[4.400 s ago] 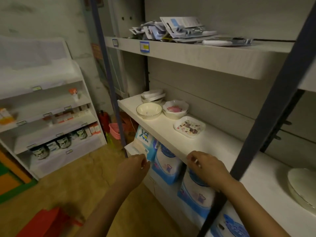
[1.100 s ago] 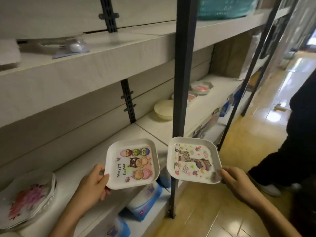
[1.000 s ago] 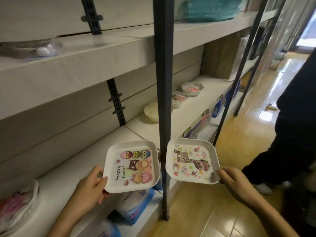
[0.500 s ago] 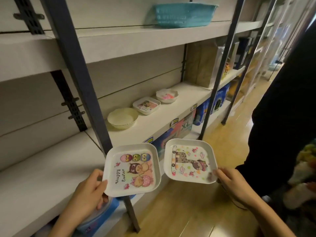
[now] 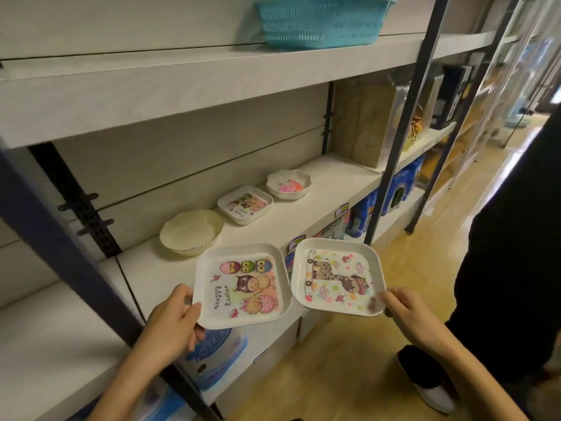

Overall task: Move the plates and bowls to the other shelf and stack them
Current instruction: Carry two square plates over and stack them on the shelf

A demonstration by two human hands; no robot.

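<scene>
My left hand [image 5: 174,319] grips the near left corner of a square white plate with owls and "Happy Easter" [image 5: 243,284]. My right hand [image 5: 406,311] pinches the near right corner of a square white plate with a giraffe [image 5: 337,276]. Both plates hover side by side in front of the middle shelf [image 5: 303,217]. On that shelf stand a cream bowl [image 5: 191,232], a small stack of square owl plates [image 5: 245,204] and a scalloped bowl with a pink print [image 5: 289,185].
A dark metal upright [image 5: 76,268] crosses in front of the shelf at left, another [image 5: 397,132] at right. A teal basket [image 5: 321,21] sits on the top shelf. Blue packs [image 5: 394,192] fill the lower shelf. A person in black [image 5: 501,268] stands at right on the wooden floor.
The view has swung right along the shelving; the shelf with the cream bowl and small dishes has come closer. Both hands keep hold of their square plates, side by side.
</scene>
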